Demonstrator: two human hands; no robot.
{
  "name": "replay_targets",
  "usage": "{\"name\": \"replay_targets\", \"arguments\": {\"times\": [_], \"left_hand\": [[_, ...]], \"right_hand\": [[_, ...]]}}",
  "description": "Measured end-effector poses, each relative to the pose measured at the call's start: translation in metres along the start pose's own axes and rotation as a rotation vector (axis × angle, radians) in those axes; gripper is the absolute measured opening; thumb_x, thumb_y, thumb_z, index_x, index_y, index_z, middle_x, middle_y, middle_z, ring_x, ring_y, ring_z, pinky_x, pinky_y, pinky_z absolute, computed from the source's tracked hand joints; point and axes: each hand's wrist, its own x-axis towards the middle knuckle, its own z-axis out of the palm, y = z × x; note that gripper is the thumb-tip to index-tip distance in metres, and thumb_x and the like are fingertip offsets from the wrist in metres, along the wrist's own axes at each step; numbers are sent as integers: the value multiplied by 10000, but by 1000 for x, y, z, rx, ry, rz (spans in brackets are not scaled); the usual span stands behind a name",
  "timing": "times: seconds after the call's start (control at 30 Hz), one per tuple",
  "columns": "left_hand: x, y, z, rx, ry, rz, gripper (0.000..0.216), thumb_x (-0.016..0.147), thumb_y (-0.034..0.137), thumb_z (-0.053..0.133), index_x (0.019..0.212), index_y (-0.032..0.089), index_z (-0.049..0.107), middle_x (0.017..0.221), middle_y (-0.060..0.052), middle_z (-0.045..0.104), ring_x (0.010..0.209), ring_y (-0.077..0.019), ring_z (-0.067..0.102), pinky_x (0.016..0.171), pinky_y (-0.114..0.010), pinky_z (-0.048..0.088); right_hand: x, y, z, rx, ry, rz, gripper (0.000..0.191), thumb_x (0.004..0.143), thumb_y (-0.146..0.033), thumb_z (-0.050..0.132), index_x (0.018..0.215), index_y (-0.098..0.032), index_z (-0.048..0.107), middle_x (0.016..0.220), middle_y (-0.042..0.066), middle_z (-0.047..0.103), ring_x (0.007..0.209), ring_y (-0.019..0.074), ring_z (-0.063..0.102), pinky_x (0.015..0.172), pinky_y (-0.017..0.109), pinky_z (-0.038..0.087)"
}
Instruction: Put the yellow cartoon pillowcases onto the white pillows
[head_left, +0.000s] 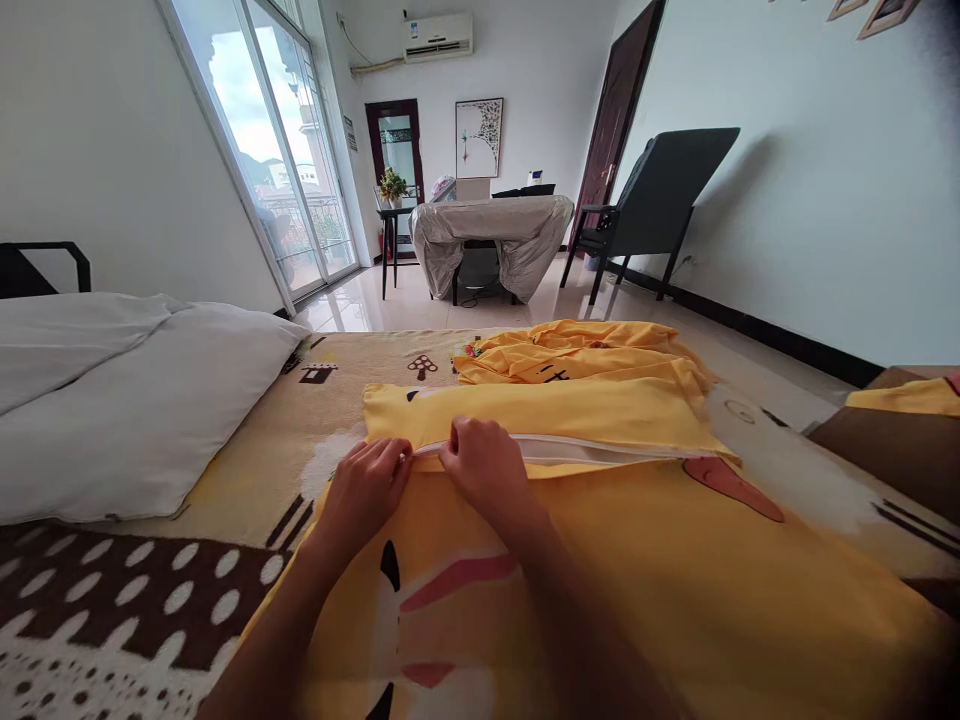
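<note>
Fingers of left hand and right hand pinch the zip on the yellow cover; zip-work, I'd judge; sliding it wants a taut edge.

1. This is a room in a home.
2. Around the hands: a patterned blanket; left of them, plump white bedding.
3. Ahead of the hands, across a glossy floor: a potted plant, a framed picture and a wall-mounted air conditioner.
4. Ahead to their left: tall glass doors.
5. Ahead to their right: a dark armchair.
</note>
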Motion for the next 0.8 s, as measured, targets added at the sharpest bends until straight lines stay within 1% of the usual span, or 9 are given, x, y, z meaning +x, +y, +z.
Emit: {"name": "replay_targets", "arguments": {"times": [0.3,0.5,0.63,0.8], "left_hand": [[-1,-2,1,-8,10,6,133,912,199,469,806,179,548,668,19,608,582,-122,532,622,-249,364],[0,-1,3,-8,-13,-13,131,907,206,479,806,180,558,676,15,617,598,-127,546,621,-251,363],[0,-1,3,-8,-39,-25,134,908,208,482,799,182,556,693,14,630,608,-130,557,621,-255,363],[0,-4,7,-16,-22,-17,147,925,231,462,814,187,549,737,6,652,656,-150,585,645,-271,378]], "right_hand": [[0,1,1,-6,15,-4,201,830,-231,463,844,-178,656,816,75,696,771,217,647,557,272,349],[2,0,2,-41,21,24,207,837,-217,467,856,-166,667,823,102,701,793,219,660,598,269,396],[3,-1,6,-64,1,32,189,848,-231,478,863,-172,657,839,111,700,817,228,666,636,277,434],[-1,-7,14,-110,18,12,186,868,-204,450,904,-156,626,822,126,695,813,241,681,648,293,460]]}}
